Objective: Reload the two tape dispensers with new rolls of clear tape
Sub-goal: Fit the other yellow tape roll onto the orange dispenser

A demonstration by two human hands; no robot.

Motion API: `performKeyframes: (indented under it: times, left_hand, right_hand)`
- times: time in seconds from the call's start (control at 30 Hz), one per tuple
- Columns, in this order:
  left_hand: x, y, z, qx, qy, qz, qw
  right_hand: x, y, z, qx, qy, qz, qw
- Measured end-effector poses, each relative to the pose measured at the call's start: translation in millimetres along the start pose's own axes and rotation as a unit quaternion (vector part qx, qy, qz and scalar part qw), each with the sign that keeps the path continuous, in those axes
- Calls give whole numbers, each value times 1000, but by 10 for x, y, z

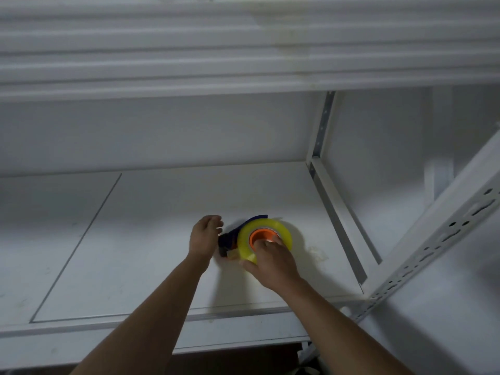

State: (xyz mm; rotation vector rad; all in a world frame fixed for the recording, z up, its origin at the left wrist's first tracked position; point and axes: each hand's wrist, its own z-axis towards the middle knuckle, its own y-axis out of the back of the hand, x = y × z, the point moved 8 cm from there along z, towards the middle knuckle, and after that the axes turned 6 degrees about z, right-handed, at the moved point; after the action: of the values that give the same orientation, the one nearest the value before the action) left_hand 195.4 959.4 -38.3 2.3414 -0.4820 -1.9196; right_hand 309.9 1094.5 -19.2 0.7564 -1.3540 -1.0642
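A dark blue tape dispenser point(230, 238) lies on its side on the white shelf point(151, 239). A yellowish roll of clear tape point(281, 231) sits on its orange hub point(261, 235). My right hand point(273, 262) grips the near edge of the roll, fingers reaching over the hub. My left hand point(205, 236) is curled against the dispenser's left end, at its handle; whether it truly grips it is hard to tell. Only one dispenser is in view.
A crumpled scrap of clear tape point(318, 253) lies on the shelf right of the roll. A perforated white upright point(433, 239) slants at the right. Another shelf point(243, 63) hangs overhead. A seam point(81, 239) runs across the shelf board at the left.
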Motion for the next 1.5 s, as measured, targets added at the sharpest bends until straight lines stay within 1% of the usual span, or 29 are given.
performKeyframes:
  times: [0.1,0.17,0.27,0.37,0.43,0.5,0.57,0.67,0.83,0.97,1.1,1.2,1.37,1.5]
  left_hand:
    - [175,263,-167,-121,-16,65,990]
    - [270,314,-362,-147,-34,111,982]
    - [375,227,-523,-105,-73,157,979]
    - [405,131,-546,-53,-102,176,978]
    - [410,86,-556,-33,-112,187,975]
    - [409,57,-578,-28,-115,189,975]
    - [414,36,-588,-29,-115,184,976]
    - [408,-6,-611,-27,-115,207,971]
    - [353,-30,-645,-68,-102,224,967]
    - [317,-66,-658,-104,-79,237,963]
    - [323,-95,-635,-114,-70,266,955]
    - [360,-101,-608,-117,-57,267,955]
    - [387,-101,-585,-122,-50,254,958]
    - [415,-94,-566,-125,-34,249,960]
  right_hand:
    - [18,-8,22,-26,-4,-2,1000]
    - [32,-25,46,-41,-5,-8,999]
    - [37,-34,65,-47,-2,-14,999]
    - [37,-56,58,-19,20,-14,1000]
    - [36,-80,67,4,26,-25,999]
    - [30,-98,87,12,18,-29,999]
    - [33,-107,92,15,9,-27,999]
    - [48,-93,85,7,16,-33,999]
    - [43,-104,109,12,18,-31,999]
    - [55,-130,102,-2,16,-40,999]
    - [128,-102,109,-20,32,-45,998]
    - [212,-90,136,-5,58,-15,998]
    - [201,-125,187,31,48,1,998]
    - [191,-123,208,40,44,5,998]
